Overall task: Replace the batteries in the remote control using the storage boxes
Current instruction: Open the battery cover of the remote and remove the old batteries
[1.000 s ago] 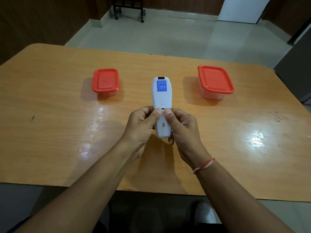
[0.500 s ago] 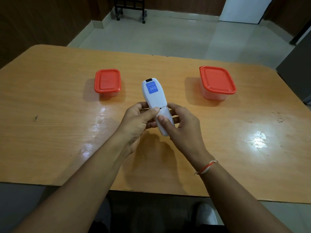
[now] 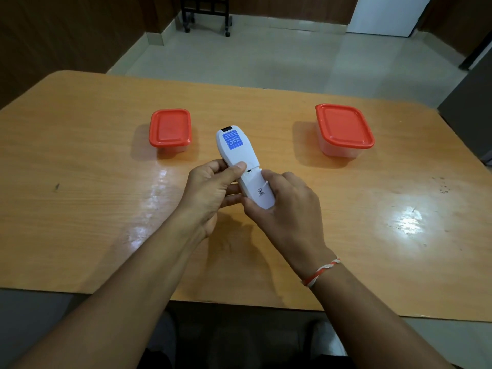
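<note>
A white remote control (image 3: 237,149) is held back side up above the table, its top end tilted to the left, with a blue label near the top. My left hand (image 3: 210,190) grips its middle, thumb on the back. My right hand (image 3: 282,209) holds the lower end, around the battery cover (image 3: 259,191), which sits slightly slid down with a small gap at its upper edge. A small storage box with a red lid (image 3: 170,127) stands at the left. A larger clear box with a red lid (image 3: 344,126) stands at the right. Both are closed.
The wooden table (image 3: 80,182) has a glossy top with light glare at the right. Its near edge runs just in front of my forearms. Beyond the far edge are a tiled floor and a wheeled black stand (image 3: 206,12).
The remote has turned so its top points left of centre. My right hand has shifted down around the lower end, and the battery cover shows a gap at its top edge.
</note>
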